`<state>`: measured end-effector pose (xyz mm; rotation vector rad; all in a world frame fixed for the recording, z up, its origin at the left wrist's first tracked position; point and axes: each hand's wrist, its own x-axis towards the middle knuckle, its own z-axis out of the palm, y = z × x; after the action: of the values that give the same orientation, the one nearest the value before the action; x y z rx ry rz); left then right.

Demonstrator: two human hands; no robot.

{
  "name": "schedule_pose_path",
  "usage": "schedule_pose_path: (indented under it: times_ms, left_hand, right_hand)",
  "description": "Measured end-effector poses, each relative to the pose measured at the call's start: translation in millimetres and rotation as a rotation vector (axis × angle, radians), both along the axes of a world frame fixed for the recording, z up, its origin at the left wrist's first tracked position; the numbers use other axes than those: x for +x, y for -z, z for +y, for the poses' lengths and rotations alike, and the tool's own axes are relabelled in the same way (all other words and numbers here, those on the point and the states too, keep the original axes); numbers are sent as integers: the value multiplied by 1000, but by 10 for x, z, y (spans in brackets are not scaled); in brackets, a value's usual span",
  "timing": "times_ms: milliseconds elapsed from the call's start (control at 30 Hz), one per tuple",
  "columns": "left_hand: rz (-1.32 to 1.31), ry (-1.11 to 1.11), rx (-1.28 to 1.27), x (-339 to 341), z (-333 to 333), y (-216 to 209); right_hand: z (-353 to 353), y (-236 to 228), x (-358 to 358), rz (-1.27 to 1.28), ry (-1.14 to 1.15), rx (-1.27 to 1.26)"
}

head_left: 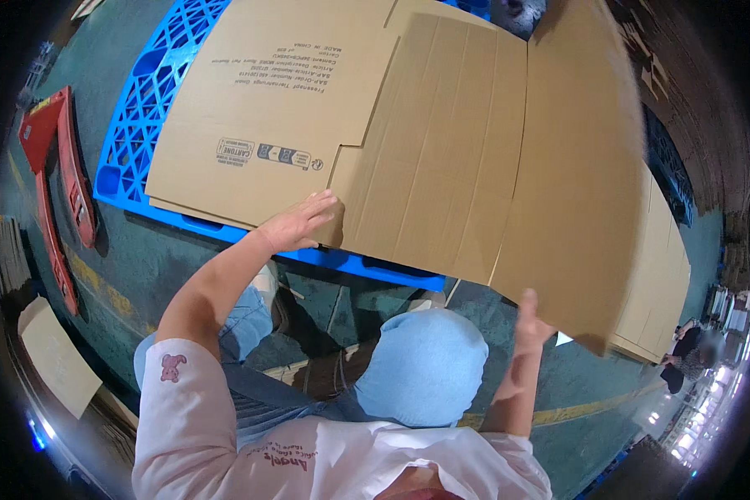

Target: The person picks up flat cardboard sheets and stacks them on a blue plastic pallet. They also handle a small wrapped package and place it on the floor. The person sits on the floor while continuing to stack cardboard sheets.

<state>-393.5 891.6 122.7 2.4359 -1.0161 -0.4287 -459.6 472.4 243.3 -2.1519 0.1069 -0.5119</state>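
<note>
Far left of our grip we see a red pallet jack (58, 179) on the green floor (142, 267), with a loose cardboard piece (56, 357) lying below it, well apart from our hands. Next, the blue plastic pallet (146, 92) sits under the big flattened cardboard box (442, 158), which spans most of the frame above both hands. Our left hand (300, 223) comes up off a bent, bare forearm, palm down, fingers spread flat and pressed on the box's near edge; thumb side looks tucked under the edge, so it's a flat pinch on the cardboard. Between the hands, below the box, our knee in light blue fabric (425, 367). Our right hand (529, 321) is raised on an upright forearm, fingers up against the lower corner of the right panel, which is tilted up and motion-blurred; we can't tell whether it's gripping or just pushing. Right of that grip, a stack of flat cardboard (662, 275), and beyond it another person (692, 350) at the far edge.
</note>
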Motion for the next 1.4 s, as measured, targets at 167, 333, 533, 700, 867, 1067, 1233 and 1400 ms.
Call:
schedule_pose_path:
  times_ms: [167, 333, 533, 700, 867, 1067, 1233, 1400]
  left_hand:
    - [-17, -221, -22, -124, 34, 142]
    - [29, -396, -167, -97, -59, 74]
    - [-88, -172, 54, -16, 28, 113]
    - [-148, -91, 108, 20, 150, 157]
    - [-119, -31, -57, 202, 144, 285]
    - [-52, -31, -113, 246, 161, 292]
    - [-51, -22, -86, 259, 160, 296]
    - [-66, 33, -116, 282, 188, 304]
  right_hand:
    - [1066, 106, 490, -47, -715, -623]
    - [1540, 978, 604, 79, -956, -1100]
    - [1486, 1145, 673, 155, -990, -852]
    - [671, 1578, 1753, 165, -56, -615]
    - [-1041, 2141, 3017, 553, 290, -467]
    - [-970, 1928, 3389, 771, 421, 724]
    - [-459, 1710, 3258, 707, 403, 519]
    - [-384, 1829, 3258, 670, 484, -155]
